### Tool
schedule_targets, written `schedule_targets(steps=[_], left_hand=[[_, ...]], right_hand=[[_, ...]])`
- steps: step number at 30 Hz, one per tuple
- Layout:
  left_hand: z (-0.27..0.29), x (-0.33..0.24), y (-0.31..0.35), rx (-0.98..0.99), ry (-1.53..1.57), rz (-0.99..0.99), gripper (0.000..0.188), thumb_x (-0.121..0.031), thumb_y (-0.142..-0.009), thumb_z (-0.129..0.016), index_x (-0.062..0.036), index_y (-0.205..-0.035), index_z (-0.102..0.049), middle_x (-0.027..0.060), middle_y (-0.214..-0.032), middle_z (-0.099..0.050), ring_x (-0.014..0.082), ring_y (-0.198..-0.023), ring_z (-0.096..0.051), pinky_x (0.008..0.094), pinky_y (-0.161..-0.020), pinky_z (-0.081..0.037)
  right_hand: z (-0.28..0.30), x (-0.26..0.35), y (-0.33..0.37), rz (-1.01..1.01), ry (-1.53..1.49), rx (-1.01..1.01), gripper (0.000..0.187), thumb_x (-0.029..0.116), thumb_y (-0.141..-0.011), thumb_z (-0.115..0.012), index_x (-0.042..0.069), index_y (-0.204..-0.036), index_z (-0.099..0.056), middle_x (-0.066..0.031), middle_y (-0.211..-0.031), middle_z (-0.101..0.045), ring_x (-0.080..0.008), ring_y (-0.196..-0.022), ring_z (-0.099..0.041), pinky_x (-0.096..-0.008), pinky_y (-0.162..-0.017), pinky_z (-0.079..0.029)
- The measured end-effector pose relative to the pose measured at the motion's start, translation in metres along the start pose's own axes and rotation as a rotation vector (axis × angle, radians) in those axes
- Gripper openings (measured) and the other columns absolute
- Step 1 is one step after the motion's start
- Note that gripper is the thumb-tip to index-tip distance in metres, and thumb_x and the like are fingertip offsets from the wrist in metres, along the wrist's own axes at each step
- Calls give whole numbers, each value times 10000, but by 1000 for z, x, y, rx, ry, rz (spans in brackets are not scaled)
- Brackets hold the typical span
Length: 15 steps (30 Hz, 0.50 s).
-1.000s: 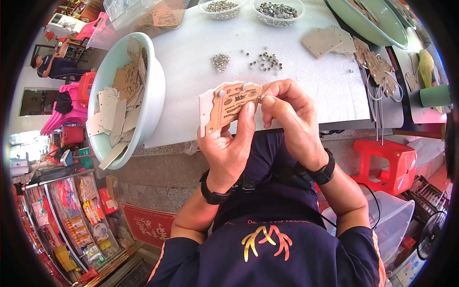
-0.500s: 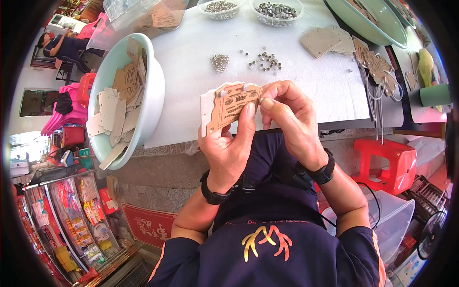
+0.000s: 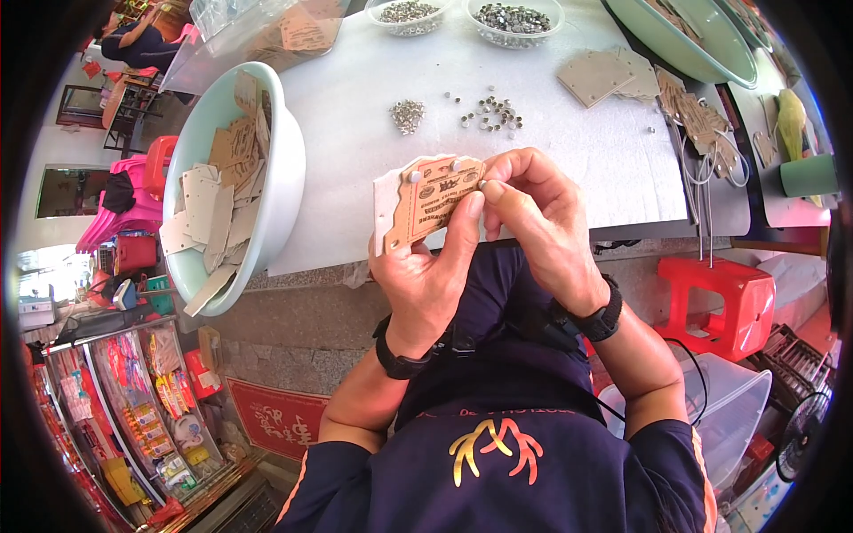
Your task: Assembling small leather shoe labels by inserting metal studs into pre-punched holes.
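My left hand (image 3: 428,289) is closed on a printed brown board piece (image 3: 440,197) with wavy edges, thumb across its front and fingers behind. A pale layer lies behind the print, and two silver rivet heads (image 3: 415,177) show along the upper part. With thumb and forefinger pinched at the piece's right edge, my right hand (image 3: 544,222) grips a tiny metal rivet part (image 3: 482,185), mostly hidden by the fingertips. On the white tabletop (image 3: 346,169) beyond my hands are a small heap of rivet pins (image 3: 408,116) and scattered rivet caps (image 3: 498,114).
A pale green basin (image 3: 289,169) of board pieces stands at the left. Two clear tubs (image 3: 514,37) of rivet parts sit at the far edge. Flat board pieces (image 3: 597,78), a tied bundle (image 3: 702,120) and another green basin (image 3: 742,67) lie right. A red stool (image 3: 715,298) stands below.
My right thumb tip has shifted slightly up and left against the piece's edge, and my left thumb a little right. In the background at upper left, another person has shifted.
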<state>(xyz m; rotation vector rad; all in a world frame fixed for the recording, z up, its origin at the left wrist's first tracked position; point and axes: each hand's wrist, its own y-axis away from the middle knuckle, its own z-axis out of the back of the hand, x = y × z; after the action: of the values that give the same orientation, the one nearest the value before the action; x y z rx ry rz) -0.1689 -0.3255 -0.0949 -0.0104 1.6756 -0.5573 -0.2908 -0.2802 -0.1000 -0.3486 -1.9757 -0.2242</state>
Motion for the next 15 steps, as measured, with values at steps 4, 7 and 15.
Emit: schedule_targets(steps=[4,7,15], left_hand=[[0,-2,-1,-7,33,18,323,61,-874,-646,60,-1184,-556,101,-1050,-668,128,-940,-648,257,-845,-510],[1,1,-4,8,65,22,345,63,-872,-649,58,-1201,-546,102,-1059,-667,130,-946,-649,260,-847,-515],[5,1,-4,28,-35,-35,264,75,-853,-658,67,-1114,-618,107,-1058,-667,141,-942,-655,259,-830,-525]], right_hand=[[-2,1,1,12,-23,0,93,95,-920,-618,30,-959,-564,22,-860,-596,-26,-734,-537,-194,-604,-456],[-7,7,2,-2,-53,-46,111,84,-916,-623,17,-995,-582,15,-870,-606,-22,-751,-543,-189,-607,-469],[-3,-1,6,60,23,-23,165,29,-889,-642,-8,-1048,-621,8,-887,-624,-22,-756,-561,-178,-626,-488]])
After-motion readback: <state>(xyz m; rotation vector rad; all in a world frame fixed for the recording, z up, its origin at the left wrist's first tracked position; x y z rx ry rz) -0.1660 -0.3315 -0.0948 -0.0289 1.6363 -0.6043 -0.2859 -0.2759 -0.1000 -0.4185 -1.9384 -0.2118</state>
